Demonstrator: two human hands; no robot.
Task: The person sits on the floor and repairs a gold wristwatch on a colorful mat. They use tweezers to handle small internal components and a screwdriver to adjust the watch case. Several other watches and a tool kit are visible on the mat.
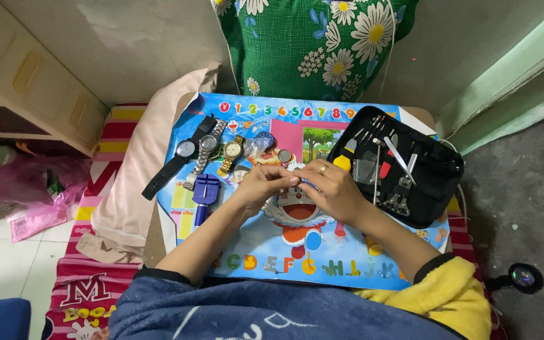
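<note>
A small object, hidden almost wholly by our fingers, is sitting between our two hands above the middle of the cartoon-printed table mat (247,252); we cannot tell what it is. Our left hand (266,184) is curling in from the left with its fingertips pinching narrowly at the meeting point, and our right hand (332,189), wearing a ring, is cupping over the same spot, fingers closed around whatever lies there. Whether each hand is truly gripping it we cannot tell.

A clear plastic packet (259,145) is lying just beyond our hands, near a gold wristwatch (232,151). A silver wristwatch (206,148) and a black-strapped wristwatch (181,154) are lying to its left. A blue watch-band tool (204,192) is resting close to our left wrist. On the right, an open black tool case (432,182) is holding a yellow-handled tool (342,160) and tweezers (401,160). A green floral pillow (313,44) is standing behind the mat.
</note>
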